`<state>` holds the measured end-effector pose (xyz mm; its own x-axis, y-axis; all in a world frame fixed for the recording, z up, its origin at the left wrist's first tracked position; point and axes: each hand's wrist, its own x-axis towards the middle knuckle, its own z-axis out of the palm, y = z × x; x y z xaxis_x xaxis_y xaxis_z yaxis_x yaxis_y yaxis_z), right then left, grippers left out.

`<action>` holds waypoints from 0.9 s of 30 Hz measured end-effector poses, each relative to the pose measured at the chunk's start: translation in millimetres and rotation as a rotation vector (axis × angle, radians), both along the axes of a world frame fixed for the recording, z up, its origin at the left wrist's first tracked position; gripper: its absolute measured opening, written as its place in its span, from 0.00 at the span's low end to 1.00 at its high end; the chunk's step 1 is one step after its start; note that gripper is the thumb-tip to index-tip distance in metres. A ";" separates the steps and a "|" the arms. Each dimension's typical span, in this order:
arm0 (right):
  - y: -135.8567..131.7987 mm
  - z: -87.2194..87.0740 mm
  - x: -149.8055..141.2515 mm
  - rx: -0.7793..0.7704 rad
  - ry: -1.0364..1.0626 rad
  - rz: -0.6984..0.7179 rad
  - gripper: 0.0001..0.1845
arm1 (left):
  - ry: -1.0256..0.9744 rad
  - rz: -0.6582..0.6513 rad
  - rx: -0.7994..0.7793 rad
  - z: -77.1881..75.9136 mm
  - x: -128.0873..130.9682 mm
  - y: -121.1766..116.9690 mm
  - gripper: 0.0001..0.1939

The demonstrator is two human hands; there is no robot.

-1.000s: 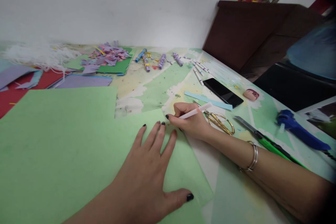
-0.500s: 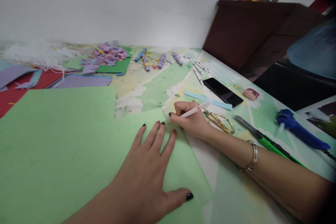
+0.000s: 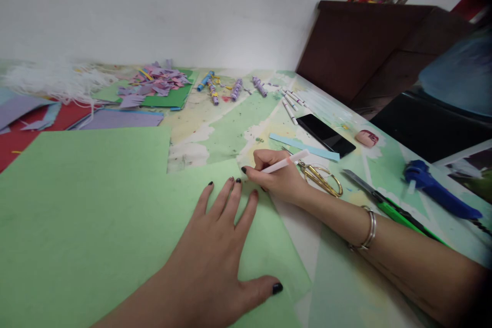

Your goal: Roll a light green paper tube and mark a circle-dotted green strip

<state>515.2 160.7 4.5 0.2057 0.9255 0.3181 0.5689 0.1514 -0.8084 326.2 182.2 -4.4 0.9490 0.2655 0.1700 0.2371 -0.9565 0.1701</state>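
Observation:
My left hand (image 3: 215, 251) lies flat and open on a large light green paper sheet (image 3: 88, 215), fingers spread, pressing it to the table. My right hand (image 3: 279, 177) is closed on a white and pink pen (image 3: 286, 162), its tip hidden at the sheet's far right corner, just beyond my left fingertips. A silver bangle (image 3: 369, 229) sits on my right wrist.
Gold scissors (image 3: 322, 178) lie right behind my right hand. A black phone (image 3: 326, 135), a light blue paper strip (image 3: 303, 145), a green utility knife (image 3: 388, 206), a blue tool (image 3: 438, 189) and white pens (image 3: 290, 105) lie further right. Paper scraps (image 3: 157, 82) and coloured sheets lie at the back left.
My right hand shifted a little along the sheet's corner with the pen, moving right and then back left. My left hand has stayed still.

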 end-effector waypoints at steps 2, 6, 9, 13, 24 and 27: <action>0.3 -0.1 0.2 0.011 -0.015 -0.005 0.18 | 0.004 0.000 0.001 0.1 -0.1 0.1 0.48; 0.7 -0.5 0.6 0.029 -0.050 -0.023 0.17 | -0.007 0.002 0.003 -0.4 -0.7 0.0 0.48; 0.4 -0.6 0.8 0.032 -0.062 -0.027 0.16 | -0.002 0.001 0.003 -0.4 -0.7 0.0 0.48; -0.3 0.0 1.3 0.034 -0.052 -0.006 0.16 | 0.011 -0.005 0.002 0.1 -0.2 0.3 0.48; -1.0 0.5 -0.7 -0.031 0.000 0.000 0.18 | -0.016 0.003 -0.007 -1.2 0.1 0.0 0.48; -0.6 1.2 -0.7 -0.003 -0.031 -0.021 0.18 | -0.016 0.006 -0.009 -1.2 -0.1 0.1 0.48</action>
<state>514.6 160.1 5.7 0.2153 0.9219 0.3221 0.5963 0.1371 -0.7910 326.2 182.3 -5.6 0.9446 0.2726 0.1829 0.2398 -0.9535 0.1827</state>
